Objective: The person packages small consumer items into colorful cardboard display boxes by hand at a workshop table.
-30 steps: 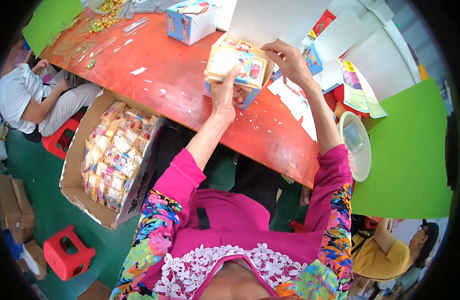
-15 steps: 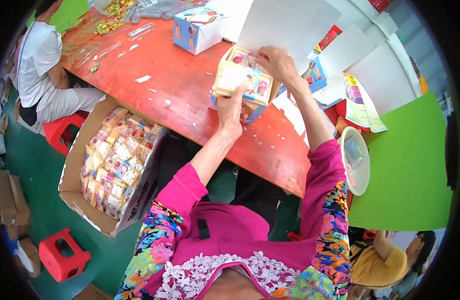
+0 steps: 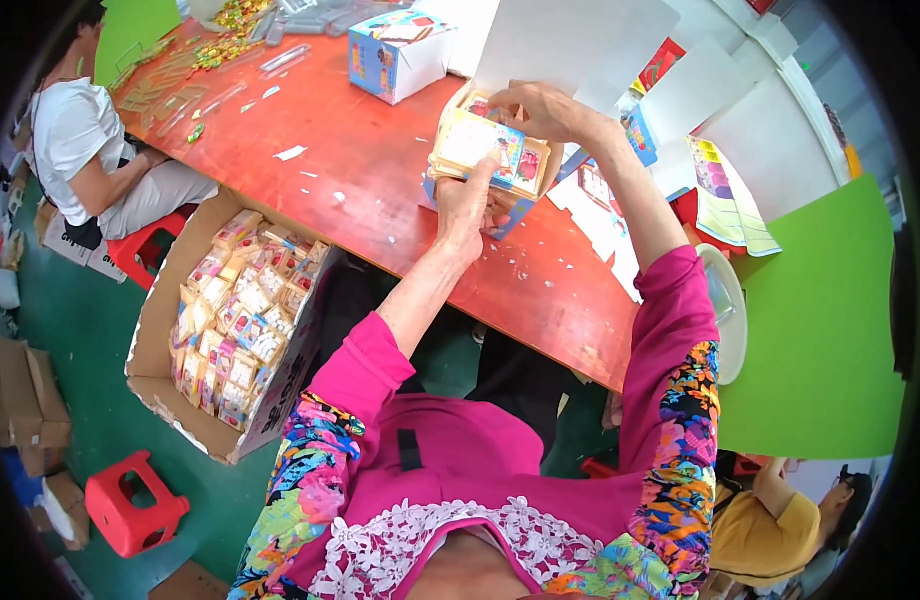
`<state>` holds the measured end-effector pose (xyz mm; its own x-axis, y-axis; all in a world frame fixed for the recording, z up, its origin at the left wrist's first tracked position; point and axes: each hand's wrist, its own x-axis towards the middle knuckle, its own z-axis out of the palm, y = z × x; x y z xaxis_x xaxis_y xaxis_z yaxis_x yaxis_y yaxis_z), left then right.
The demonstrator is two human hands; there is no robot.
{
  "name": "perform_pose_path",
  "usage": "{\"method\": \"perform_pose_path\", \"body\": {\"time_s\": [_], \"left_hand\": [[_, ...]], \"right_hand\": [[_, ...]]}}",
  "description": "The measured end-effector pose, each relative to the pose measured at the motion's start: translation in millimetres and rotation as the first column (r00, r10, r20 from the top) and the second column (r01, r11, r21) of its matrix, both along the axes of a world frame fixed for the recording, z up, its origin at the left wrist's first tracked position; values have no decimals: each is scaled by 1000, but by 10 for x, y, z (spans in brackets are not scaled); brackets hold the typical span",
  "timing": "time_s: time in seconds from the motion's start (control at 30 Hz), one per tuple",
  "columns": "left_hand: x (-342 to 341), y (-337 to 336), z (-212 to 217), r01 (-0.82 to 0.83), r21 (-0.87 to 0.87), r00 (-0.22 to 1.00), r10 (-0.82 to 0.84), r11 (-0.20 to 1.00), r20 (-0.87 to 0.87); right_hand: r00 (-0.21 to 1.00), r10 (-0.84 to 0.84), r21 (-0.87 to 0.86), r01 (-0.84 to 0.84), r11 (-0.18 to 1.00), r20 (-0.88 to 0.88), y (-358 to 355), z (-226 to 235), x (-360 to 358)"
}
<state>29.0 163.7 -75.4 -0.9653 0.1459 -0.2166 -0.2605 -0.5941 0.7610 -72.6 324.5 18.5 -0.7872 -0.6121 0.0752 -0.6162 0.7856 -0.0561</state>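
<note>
My left hand (image 3: 462,212) is closed on a small flat pack (image 3: 468,142) with a tan edge and a white and blue printed face, thumb on top. It is held over an open blue and white carton (image 3: 517,220) on the red table. More tan-edged packs (image 3: 530,168) with pink pictures show in the carton, beside the held one. My right hand (image 3: 550,112) reaches over the carton's far side, fingers bent down at the packs; what the fingertips grip is hidden. Left of my lap, a large cardboard box (image 3: 150,345) holds many similar packs.
A closed blue and white carton (image 3: 400,58) stands farther back on the red table (image 3: 310,190). Wrapped candies (image 3: 238,14) and clear tubes lie at far left. A white dish (image 3: 732,330) sits at right by a green board (image 3: 820,340). Red stools and two seated people are nearby.
My right hand has shifted slightly left over the carton, fingers more bent. My left hand keeps its hold on the pack. The person at left has moved an arm; the view has shifted slightly.
</note>
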Motion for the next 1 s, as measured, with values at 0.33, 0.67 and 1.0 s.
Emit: {"method": "perform_pose_path", "body": {"time_s": [0.33, 0.67, 1.0], "left_hand": [[-153, -1, -91, -20, -17, 1000, 20, 1000, -21], [-299, -185, -128, 251, 50, 967, -248, 967, -54], [-89, -551, -424, 317, 148, 925, -271, 937, -265]], "right_hand": [[999, 38, -412, -34, 911, 0, -430, -22, 634], [950, 66, -59, -88, 994, -307, -405, -533, 738], [916, -32, -81, 0, 997, -401, -463, -732, 699]]}}
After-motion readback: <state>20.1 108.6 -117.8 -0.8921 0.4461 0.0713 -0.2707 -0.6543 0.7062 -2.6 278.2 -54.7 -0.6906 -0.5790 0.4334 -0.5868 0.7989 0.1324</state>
